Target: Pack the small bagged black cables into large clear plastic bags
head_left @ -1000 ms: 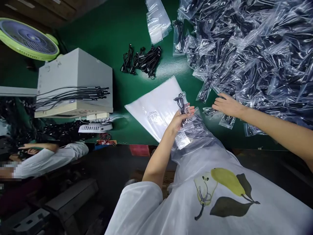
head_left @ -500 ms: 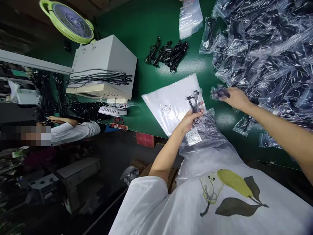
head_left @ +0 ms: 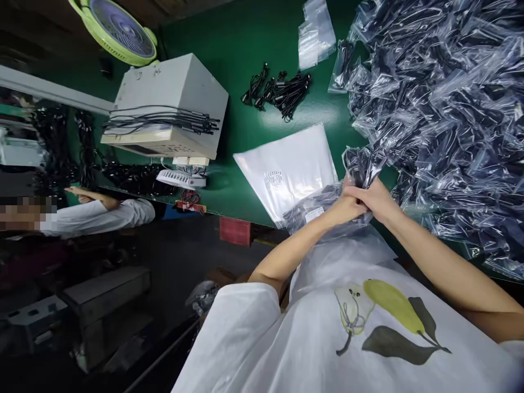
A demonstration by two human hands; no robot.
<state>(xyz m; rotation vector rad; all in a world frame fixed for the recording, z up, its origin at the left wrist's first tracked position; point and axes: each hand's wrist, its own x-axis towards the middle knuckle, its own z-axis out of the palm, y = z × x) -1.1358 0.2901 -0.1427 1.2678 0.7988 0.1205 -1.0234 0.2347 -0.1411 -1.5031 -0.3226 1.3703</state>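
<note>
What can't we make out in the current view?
All in the head view:
- How many bagged cables the left hand and right hand hold: hidden by creased plastic and fingers.
- Wording on the small label: too small.
- Print on the white plastic: too small.
- Full extent of the pile: cut off by the top and right edges.
</note>
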